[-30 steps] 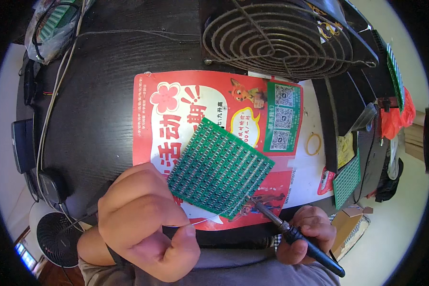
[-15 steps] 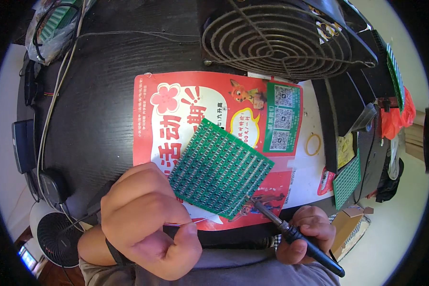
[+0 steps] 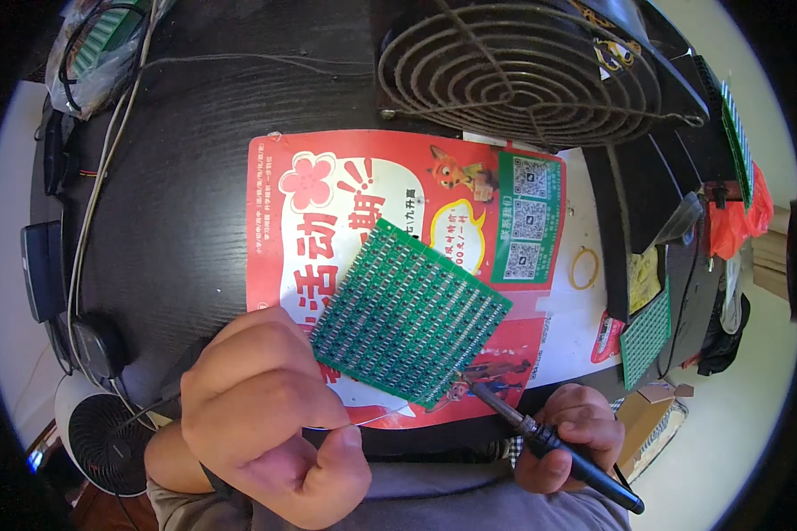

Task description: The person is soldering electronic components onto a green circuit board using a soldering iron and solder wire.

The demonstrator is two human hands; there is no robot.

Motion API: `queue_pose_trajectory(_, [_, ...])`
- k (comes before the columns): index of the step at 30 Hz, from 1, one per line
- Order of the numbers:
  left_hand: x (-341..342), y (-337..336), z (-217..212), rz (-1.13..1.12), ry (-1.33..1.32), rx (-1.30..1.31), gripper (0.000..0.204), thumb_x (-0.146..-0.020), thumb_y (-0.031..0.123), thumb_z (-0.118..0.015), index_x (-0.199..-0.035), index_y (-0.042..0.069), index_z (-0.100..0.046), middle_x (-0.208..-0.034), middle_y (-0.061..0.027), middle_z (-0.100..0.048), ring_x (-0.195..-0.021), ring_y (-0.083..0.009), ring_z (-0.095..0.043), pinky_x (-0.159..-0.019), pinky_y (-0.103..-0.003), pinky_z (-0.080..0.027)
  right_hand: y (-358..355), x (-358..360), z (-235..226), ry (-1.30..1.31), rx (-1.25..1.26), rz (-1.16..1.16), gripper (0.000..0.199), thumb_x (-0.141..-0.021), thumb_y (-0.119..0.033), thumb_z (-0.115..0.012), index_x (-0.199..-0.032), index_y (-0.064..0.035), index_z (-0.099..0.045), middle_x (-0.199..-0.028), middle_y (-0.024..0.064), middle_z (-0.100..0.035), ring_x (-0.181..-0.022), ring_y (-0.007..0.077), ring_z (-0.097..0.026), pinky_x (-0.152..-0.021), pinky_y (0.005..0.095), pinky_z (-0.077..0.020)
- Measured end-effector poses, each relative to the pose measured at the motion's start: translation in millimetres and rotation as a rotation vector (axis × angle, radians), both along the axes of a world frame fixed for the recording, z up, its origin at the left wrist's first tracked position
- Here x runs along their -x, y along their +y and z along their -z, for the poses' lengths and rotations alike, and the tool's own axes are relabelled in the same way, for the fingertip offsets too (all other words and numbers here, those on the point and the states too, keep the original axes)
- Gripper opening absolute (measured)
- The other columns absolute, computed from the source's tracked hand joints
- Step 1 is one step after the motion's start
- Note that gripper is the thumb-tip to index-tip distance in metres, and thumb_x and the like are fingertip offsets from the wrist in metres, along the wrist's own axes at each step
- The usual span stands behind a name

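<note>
A green circuit board (image 3: pixel 407 314) with dense rows of small parts lies turned at an angle on a red and white printed sheet (image 3: pixel 270 195). My left hand (image 3: pixel 270 416) is closed at the board's lower left, thumb and forefinger pinching a thin solder wire (image 3: pixel 383 417). The wire points toward the board's near corner. My right hand (image 3: pixel 571 438) grips the black handle of a soldering iron (image 3: pixel 593 478) at the lower right. Its metal tip is by the board's lower right edge; whether it touches cannot be told.
Beyond the board stands a dark fan (image 3: pixel 522 80) with a round wire grille. A yellow ring (image 3: pixel 584 268) rests on the sheet's right part. Another green board (image 3: pixel 646 336) leans near a yellow sponge (image 3: pixel 644 281). Cables (image 3: pixel 106 168) run down the table's left side.
My left hand has drawn slightly left and down, taking the solder wire off the board's near edge. The iron's tip has shifted a little right and down from the board.
</note>
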State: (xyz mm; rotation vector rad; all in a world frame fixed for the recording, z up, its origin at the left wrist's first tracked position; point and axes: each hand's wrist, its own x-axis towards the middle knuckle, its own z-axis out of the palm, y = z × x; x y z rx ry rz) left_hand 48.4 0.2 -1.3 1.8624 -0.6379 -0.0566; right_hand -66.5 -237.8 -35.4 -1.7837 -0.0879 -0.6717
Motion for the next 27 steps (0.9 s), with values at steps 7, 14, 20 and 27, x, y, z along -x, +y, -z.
queue_pose_trajectory(7, [-0.6,0.1,1.1,-0.005,-0.014,0.002,0.013,-0.056,0.01,-0.063,-0.061,0.008,-0.052,-0.061,-0.0016,-0.042,-0.052,-0.0169,-0.039,-0.049,-0.031,-0.03,-2.5,-1.6,0.7,0.028,0.127,-0.081,0.031,-0.087,-0.029,-0.061,-0.089,-0.002,-0.045,-0.058,0.0051,-0.044,-0.047,0.0137,-0.044,-0.041,0.0254,-0.0315])
queue_pose_trajectory(14, [-1.4,1.7,6.8,0.005,-0.016,0.069,0.013,-0.055,0.011,-0.063,-0.06,0.007,-0.052,-0.06,-0.0019,-0.043,-0.051,-0.0171,-0.039,-0.049,-0.031,-0.03,-6.0,1.3,1.4,0.027,0.092,-0.1,0.03,-0.086,-0.028,-0.061,-0.09,-0.0022,-0.046,-0.059,0.0049,-0.045,-0.048,0.0145,-0.045,-0.042,0.0258,-0.0312])
queue_pose_trajectory(20, [-0.9,-1.5,4.3,0.001,-0.029,0.016,0.013,-0.054,0.011,-0.063,-0.06,0.007,-0.052,-0.06,-0.0025,-0.044,-0.051,-0.0172,-0.04,-0.049,-0.031,-0.031,-3.5,-0.9,2.4,0.029,0.105,-0.078,0.031,-0.085,-0.028,-0.062,-0.09,-0.0025,-0.046,-0.058,0.0043,-0.044,-0.047,0.0142,-0.044,-0.042,0.026,-0.0316])
queue_pose_trajectory(27, [-1.2,-3.6,2.6,-0.004,-0.024,0.003,0.012,-0.053,0.009,-0.062,-0.061,0.006,-0.053,-0.061,-0.0029,-0.045,-0.052,-0.0177,-0.04,-0.05,-0.031,-0.031,-3.7,-0.6,1.2,0.037,0.099,-0.074,0.032,-0.086,-0.029,-0.063,-0.09,-0.0025,-0.046,-0.057,0.0036,-0.044,-0.047,0.0132,-0.043,-0.041,0.0247,-0.0318])
